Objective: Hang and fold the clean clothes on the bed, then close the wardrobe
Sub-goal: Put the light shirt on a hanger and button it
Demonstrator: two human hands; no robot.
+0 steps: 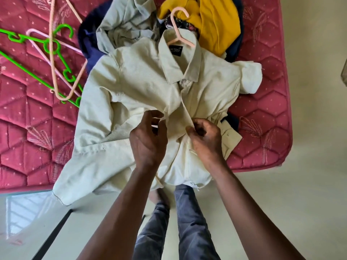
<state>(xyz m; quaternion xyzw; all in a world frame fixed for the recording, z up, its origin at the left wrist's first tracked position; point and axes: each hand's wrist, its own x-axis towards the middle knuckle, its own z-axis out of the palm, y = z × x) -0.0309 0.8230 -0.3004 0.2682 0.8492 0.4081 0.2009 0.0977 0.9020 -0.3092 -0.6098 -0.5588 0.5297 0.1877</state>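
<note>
1. Spread front-up on the bed: a cream shirt, long axis running near to far, collar pointing far, hem spilling over the near edge of the mattress.
2. Tucked into the collar: a pink hanger, hook aimed far (toward the heap of clothes).
3. Left hand at the middle of the shirt, fingers curled and pinching the left front edge.
4. Right hand just beside it, fingers clamped on the right front edge, with only a narrow gap between the two hands.
5. Heaped at the far side, partly under the collar: a yellow garment and a grey-green garment.
6. Lying to the left on the mattress, crossed over one another: loose hangers in green, pink and peach.
</note>
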